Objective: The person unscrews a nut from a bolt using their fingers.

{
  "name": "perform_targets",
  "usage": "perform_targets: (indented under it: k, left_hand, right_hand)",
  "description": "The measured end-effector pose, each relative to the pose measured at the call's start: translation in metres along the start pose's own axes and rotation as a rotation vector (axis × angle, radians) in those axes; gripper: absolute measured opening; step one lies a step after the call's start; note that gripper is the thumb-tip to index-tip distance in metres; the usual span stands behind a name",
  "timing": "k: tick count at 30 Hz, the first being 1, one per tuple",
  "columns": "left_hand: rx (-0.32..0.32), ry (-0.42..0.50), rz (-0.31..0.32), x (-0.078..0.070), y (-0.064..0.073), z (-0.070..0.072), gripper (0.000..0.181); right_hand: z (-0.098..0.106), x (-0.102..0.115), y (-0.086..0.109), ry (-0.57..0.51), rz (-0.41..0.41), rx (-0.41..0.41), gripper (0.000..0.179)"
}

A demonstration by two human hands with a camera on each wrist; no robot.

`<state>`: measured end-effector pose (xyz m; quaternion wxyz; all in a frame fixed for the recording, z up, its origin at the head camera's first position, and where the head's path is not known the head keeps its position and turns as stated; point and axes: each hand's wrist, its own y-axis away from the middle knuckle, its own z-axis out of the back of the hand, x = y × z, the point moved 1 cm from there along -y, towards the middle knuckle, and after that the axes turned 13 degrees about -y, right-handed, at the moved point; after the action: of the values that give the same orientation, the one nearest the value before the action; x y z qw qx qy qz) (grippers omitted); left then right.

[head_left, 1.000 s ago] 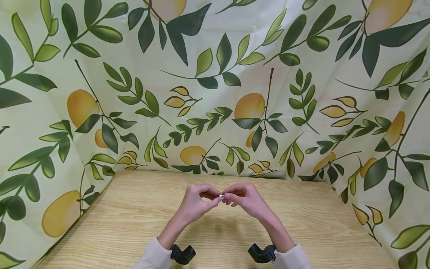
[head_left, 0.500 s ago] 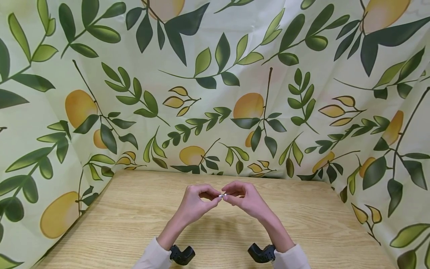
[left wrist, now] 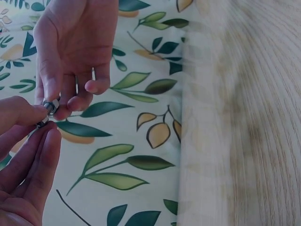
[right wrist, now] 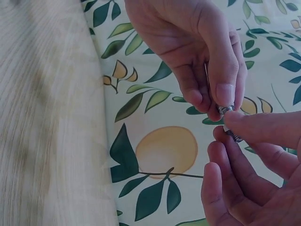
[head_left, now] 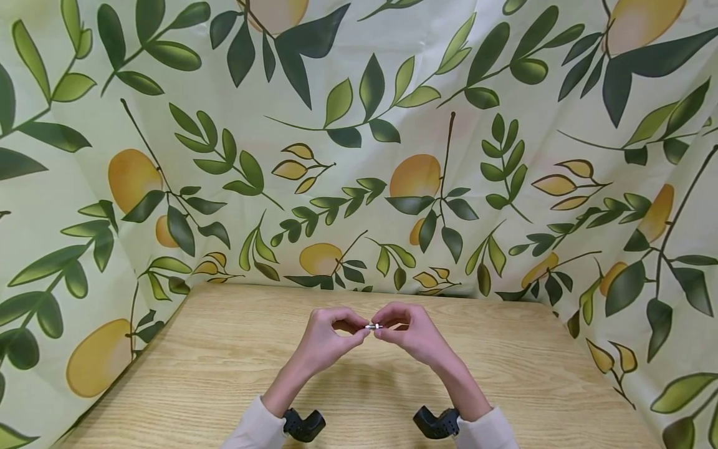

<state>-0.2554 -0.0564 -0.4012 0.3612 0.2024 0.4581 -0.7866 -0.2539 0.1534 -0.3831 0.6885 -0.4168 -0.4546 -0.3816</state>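
Both hands meet above the wooden table in the head view, with a small silvery metal bolt (head_left: 370, 327) between their fingertips. My left hand (head_left: 328, 340) pinches the bolt's left end between thumb and forefinger. At the other end, the thumb and forefinger of my right hand (head_left: 412, 333) hold a hex nut (left wrist: 54, 106), seen as a bright faceted piece in the left wrist view. Threads show beside the right fingertips in the right wrist view. Fingertips cover much of both parts.
A light wood-grain table (head_left: 235, 349) lies under the hands. Fabric printed with leaves and fruit (head_left: 359, 162) hangs behind and along both sides. Each wrist carries a black camera mount (head_left: 305, 425) just past a pale sleeve (head_left: 258, 427).
My right fingertips have shifted slightly and spread a little, so more of the metal shows between the hands. The right hand's lower fingers have drawn out of sight. My left hand barely moves.
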Motion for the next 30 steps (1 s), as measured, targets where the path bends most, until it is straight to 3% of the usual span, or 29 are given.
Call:
perform_targets:
  k: [9, 17, 22, 26, 30]
  left_hand:
    - [-0.001, 0.006, 0.002, 0.0002, -0.0002, -0.0004, 0.009]
    - [0.002, 0.003, 0.005, 0.0001, 0.0001, 0.0, 0.01]
    - [0.0, 0.0, -0.001, 0.0002, 0.0002, -0.0006, 0.009]
    - [-0.001, 0.0, -0.006, 0.0001, 0.0, -0.0009, 0.008]
    - [0.0, 0.006, -0.002, -0.0003, -0.0003, -0.0011, 0.008]
  right_hand:
    - [0.0025, -0.0019, -0.0002, -0.04, -0.025, 0.059, 0.026]
    - [0.0017, -0.0017, -0.0006, -0.007, -0.002, 0.007, 0.02]
    - [0.0018, -0.0026, -0.0014, -0.017, 0.001, 0.045, 0.028]
    - [0.0029, -0.0038, -0.0013, -0.028, -0.026, 0.078, 0.025]
    - [0.0031, -0.0027, -0.0007, -0.012, -0.019, 0.062, 0.021]
